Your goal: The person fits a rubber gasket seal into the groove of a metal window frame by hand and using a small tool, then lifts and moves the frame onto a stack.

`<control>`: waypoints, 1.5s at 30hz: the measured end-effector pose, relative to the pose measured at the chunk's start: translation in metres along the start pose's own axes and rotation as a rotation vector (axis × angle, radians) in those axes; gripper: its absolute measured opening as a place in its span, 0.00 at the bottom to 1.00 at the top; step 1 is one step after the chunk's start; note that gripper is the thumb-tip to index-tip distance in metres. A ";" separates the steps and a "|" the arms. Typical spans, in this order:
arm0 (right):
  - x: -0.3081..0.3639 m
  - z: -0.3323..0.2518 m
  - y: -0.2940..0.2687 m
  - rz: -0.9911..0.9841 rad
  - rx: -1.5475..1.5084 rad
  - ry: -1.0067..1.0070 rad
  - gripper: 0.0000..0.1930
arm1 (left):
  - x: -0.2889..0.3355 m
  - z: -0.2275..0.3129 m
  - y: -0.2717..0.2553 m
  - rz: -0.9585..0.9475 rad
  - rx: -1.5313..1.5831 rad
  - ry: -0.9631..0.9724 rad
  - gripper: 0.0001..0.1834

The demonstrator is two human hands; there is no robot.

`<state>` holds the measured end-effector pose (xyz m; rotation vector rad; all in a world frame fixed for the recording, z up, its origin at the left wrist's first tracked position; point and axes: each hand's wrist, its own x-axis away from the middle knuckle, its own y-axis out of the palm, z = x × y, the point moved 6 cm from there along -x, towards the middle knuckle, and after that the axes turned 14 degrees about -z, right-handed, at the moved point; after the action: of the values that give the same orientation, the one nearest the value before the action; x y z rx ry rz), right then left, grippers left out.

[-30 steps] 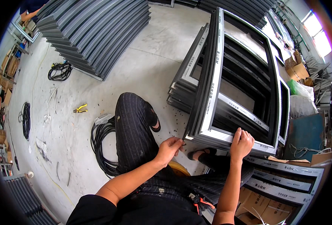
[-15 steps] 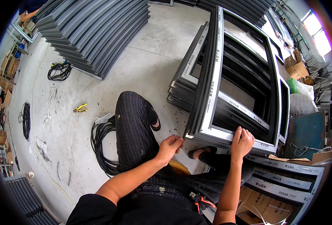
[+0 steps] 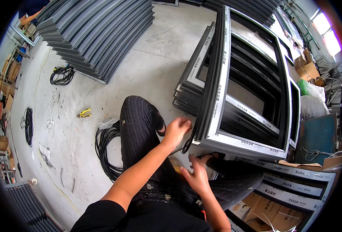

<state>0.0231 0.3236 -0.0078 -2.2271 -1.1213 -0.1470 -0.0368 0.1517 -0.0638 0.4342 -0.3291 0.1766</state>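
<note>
One thin black strip [image 3: 186,148] hangs in a loop at the near left corner of a stack of window frames [image 3: 220,91], between the person's two hands. The left hand [image 3: 180,130] is raised just beside that corner, its fingers bent and drawn narrow; whether they grip the strip cannot be told. The right hand [image 3: 197,174] is lower, below the loop, with thumb and fingers set apart and the palm partly turned up. The window frames, dark with pale printed film along their faces, lie tilted to the right of the left hand, one above another. Between the hands and the open floor [image 3: 159,69] is a bent leg in dark pinstriped trousers [image 3: 138,123]; to its left lies a broad black coil [image 3: 101,152], with a clear plastic bag [image 3: 108,123] at its upper edge. Pliers with yellow handles [image 3: 85,113] rest farther left on the floor. Beyond them, a smaller coil of black cable [image 3: 62,76] lies near the foot of a tall stack of grey profiles [image 3: 97,38]. At lower right, another film-covered frame [image 3: 289,168] stands before opened cardboard [image 3: 265,210], near a blue panel [image 3: 316,133]. A co-worker's arm [image 3: 28,18] shows at the upper left margin.
</note>
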 end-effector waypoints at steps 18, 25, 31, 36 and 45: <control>-0.019 -0.017 0.017 -0.038 -1.363 0.117 0.15 | -0.047 0.018 0.020 -0.052 -0.170 -0.046 0.17; -0.022 -0.018 0.025 -0.139 -1.620 0.179 0.18 | -0.052 0.023 0.016 0.110 -0.623 0.100 0.18; -0.021 -0.017 0.025 -0.104 -1.624 0.177 0.17 | -0.071 0.025 0.011 0.091 -0.490 0.023 0.21; -0.018 -0.016 0.024 -0.094 -1.621 0.148 0.18 | -0.105 0.030 0.007 0.145 -0.521 0.072 0.20; -0.023 -0.021 0.028 -0.026 -1.534 0.167 0.14 | -0.140 0.043 0.000 0.192 -0.456 -0.041 0.21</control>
<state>0.0331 0.2831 -0.0131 -3.2924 -1.0187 -1.6234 -0.1792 0.1189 -0.0762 -0.0457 -0.4385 0.2726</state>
